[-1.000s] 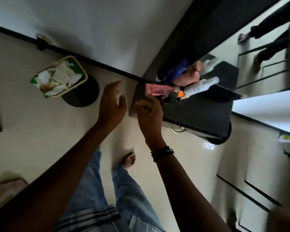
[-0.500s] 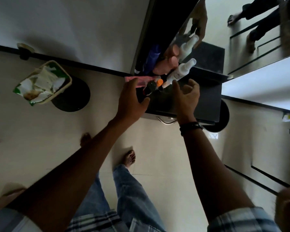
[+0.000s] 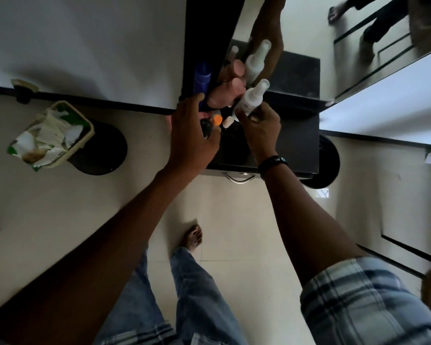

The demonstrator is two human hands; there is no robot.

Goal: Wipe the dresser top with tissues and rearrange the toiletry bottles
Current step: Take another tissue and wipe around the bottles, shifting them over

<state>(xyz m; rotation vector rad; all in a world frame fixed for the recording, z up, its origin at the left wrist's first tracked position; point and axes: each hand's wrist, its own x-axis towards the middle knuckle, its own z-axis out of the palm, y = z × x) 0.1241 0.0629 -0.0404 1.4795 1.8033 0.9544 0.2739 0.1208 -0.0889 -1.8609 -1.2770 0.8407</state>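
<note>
Far left: small door stop (image 3: pixel 23 92) on the dark skirting, white wall above. Next, a cream waste basket (image 3: pixel 86 128) stuffed with crumpled tissues (image 3: pixel 52 125) and a green-white wrapper (image 3: pixel 23 148). It overlaps a dark round disc (image 3: pixel 105 150) on the floor. Left hand (image 3: pixel 192 140) lies over the left edge of the tabletop (image 3: pixel 296 138), fingers stretched forward, one fingertip touching the base of the blue bottle (image 3: pixel 202 80). Its thumb sits by a small black item (image 3: pixel 205 125), with an orange cap (image 3: pixel 217 119) and a small white cap (image 3: pixel 227 123) just beside. Cannot tell whether that hand grasps anything; the palm hides what is under it. The bottles sit at the back-left corner of the tabletop, against the mirror (image 3: pixel 309 26): blue bottle, pink bottle (image 3: pixel 224 95), white spray bottle (image 3: pixel 250 99), packed tight. Right hand (image 3: pixel 259 128), black wristband (image 3: pixel 273 162) on the wrist, has fingers curled round the lower end of the white spray bottle. The pink bottle crowds it on the left. Mirror repeats the bottles and a hand. Tabletop is dark and glossy, dim light. Metal drawer handle (image 3: pixel 237 180) just below its front edge. Second dark round disc (image 3: pixel 330 158) shows past the right edge. Floor (image 3: pixel 246 232) is cream tile. Bare foot (image 3: pixel 193 236) and jeans (image 3: pixel 192 282) at bottom centre, plaid sleeve (image 3: pixel 358 307) lower right.
</note>
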